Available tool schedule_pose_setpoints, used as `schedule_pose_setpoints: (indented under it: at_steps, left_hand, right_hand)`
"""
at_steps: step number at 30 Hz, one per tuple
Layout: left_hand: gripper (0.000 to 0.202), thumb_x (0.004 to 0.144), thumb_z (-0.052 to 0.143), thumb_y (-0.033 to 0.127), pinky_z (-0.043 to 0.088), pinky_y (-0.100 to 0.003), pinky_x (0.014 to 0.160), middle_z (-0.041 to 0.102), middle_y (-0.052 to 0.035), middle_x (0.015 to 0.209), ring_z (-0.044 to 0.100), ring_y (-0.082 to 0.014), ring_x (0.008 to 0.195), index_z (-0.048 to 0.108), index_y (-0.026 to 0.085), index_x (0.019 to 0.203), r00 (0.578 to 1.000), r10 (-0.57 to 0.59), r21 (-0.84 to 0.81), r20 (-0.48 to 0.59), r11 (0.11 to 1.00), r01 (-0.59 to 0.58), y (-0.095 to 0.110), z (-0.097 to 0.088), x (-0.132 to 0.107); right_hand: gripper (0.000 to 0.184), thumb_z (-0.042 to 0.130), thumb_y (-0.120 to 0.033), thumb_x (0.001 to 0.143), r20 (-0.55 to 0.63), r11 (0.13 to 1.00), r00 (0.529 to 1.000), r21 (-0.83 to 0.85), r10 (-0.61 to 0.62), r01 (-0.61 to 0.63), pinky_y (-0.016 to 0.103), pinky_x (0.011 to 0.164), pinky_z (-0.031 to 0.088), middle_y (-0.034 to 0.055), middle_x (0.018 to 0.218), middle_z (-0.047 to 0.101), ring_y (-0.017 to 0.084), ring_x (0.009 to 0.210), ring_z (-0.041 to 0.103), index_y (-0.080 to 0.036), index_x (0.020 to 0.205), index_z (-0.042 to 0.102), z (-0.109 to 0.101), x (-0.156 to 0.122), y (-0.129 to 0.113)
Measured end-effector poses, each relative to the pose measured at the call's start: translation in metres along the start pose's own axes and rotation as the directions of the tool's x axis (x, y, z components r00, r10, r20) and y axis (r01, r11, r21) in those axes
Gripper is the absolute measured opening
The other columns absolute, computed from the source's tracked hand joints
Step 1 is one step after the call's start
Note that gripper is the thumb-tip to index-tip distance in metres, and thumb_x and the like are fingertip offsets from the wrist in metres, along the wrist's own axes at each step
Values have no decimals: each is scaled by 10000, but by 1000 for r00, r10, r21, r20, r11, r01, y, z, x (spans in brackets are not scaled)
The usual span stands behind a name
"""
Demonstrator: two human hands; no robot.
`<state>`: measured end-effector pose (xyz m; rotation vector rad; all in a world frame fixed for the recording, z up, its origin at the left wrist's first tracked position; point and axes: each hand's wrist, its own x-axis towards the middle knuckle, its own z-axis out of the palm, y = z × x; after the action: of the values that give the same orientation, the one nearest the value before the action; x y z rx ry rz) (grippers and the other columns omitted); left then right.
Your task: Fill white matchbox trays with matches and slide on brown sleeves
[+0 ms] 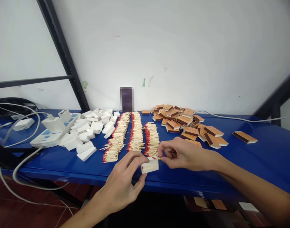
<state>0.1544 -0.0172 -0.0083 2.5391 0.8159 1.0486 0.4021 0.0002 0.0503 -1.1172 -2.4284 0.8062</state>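
- A white wall stands behind everything, with a few small marks on it.
- The blue table spreads out in front of me, bearing all that I work with.
- A black metal frame slants along the left side, in front of the wall.
- A heap of orange-brown matchboxes lies toward the back, right of centre.
- A heap of white box trays lies left of centre, beside the matches.
- Three long rows of matches run between the two heaps: the left row, the middle row and the shorter right row, most red heads to the left.
- A white power strip with plugs in it sits just left of the trays.
- My left hand grips a tray at its left end, fingers over the far side and thumb at the near side.
- My right hand is pinched narrow, thumb and forefinger together on a match.
- One loose matchbox lies apart, far to the right.
- The held tray is near the table's front edge, its open side showing a match within.
- The pinched match is at the tray's far edge; I cannot tell whether they touch.
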Motion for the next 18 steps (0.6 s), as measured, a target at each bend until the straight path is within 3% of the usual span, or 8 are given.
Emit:
schedule_pose_setpoints:
  at_steps: [13,18]
  left_hand:
    - [420,865,636,171,513,-360,875,652,-40,1107,615,-216,999,495,258,1250,997,-5,83,72,997,-1,4,0,3]
    - [353,875,622,174,508,-355,866,657,-47,1105,614,-216,991,531,248,1208,996,0,75,90,997,-7,3,-1,3]
  right_hand:
    - [137,613,-100,747,136,999,989,0,-52,53,179,503,322,-97,569,459,71,497,431,-204,815,556,18,7,-7]
    - [107,628,-136,766,104,997,991,23,-80,78,189,512,328,-104,544,457,69,472,422,-203,821,566,18,5,-7]
